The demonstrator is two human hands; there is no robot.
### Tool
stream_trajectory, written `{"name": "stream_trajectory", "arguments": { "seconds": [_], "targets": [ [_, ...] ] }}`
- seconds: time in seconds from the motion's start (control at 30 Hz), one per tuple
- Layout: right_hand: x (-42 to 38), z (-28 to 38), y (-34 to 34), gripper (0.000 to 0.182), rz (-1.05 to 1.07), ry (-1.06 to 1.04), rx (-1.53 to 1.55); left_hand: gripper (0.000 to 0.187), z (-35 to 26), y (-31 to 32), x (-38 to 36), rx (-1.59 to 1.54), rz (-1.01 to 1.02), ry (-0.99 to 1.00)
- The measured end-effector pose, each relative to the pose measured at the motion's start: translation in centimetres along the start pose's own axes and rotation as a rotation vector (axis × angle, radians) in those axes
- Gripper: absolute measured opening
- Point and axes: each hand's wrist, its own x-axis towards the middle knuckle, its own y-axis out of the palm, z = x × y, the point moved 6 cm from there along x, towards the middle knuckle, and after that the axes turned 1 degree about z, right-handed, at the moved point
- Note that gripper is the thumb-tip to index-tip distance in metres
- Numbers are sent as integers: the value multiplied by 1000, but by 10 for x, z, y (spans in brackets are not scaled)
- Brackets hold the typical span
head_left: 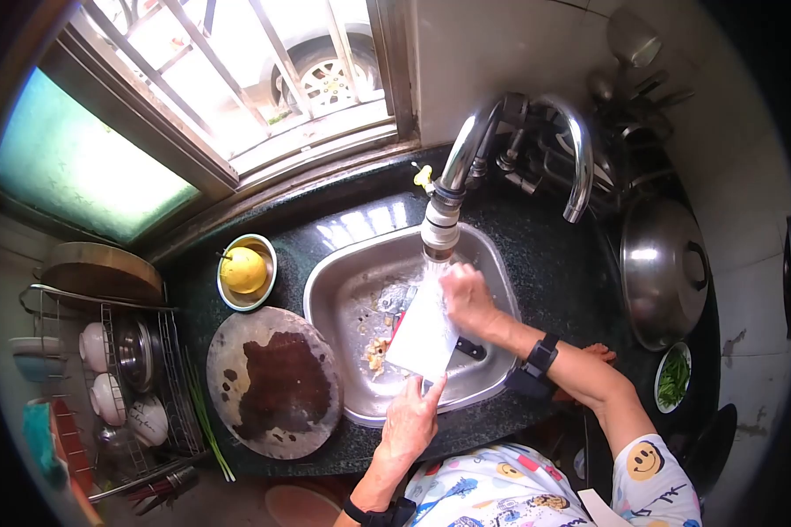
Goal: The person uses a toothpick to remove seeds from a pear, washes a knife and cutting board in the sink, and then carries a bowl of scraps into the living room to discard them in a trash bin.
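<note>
Over the steel sink (325, 294), a flat, bright white thing (424, 329) lies under the faucet head (440, 230); glare hides whether it is a blade or a board. My left hand (411, 415) grips its lower end at the sink's front rim. My right hand (468, 297) is closed at its upper right edge, just below the faucet head; what the fingers hold, if anything, cannot be made out. A black knife handle (471, 349) shows to the right of the white thing, with a bit of red at its left. Food scraps (377, 353) lie in the basin.
Left of the sink are a stained round board (274, 383) and a bowl (271, 250) with a yellow fruit (243, 270). A dish rack (105, 369) stands farther left. On the right are a large lid (664, 272) and a bowl of chopped greens (674, 378).
</note>
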Motion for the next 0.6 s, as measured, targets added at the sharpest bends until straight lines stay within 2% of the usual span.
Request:
{"name": "stream_trajectory", "arguments": {
  "seconds": [0.03,0.17,0.27,0.37,0.43,0.5,0.57,0.6],
  "targets": [
    [-10,18,5,22,-59,-111,82,60,0,1,2,-4,3,-6],
    [-47,92,11,29,170,-277,286,58,9,11,6,-26,65,-37],
    [-52,87,4,27,191,-306,425,57,13,11,5,-30,58,-44],
    [-48,55,-9,20,96,-290,262,56,12,1,1,-59,50,-102],
    [-40,23,-23,19,39,-150,-2,55,15,-7,-5,-104,-39,-59],
    [-38,6,-48,19,-35,-107,0,59,19,-9,-9,-149,-10,-104],
    [-42,-9,-74,18,-144,-12,22,59,28,-14,-12,-544,-86,-192],
    [-45,-14,-88,18,-198,4,2,58,34,-9,-12,-877,-67,-304]
  ]
}}
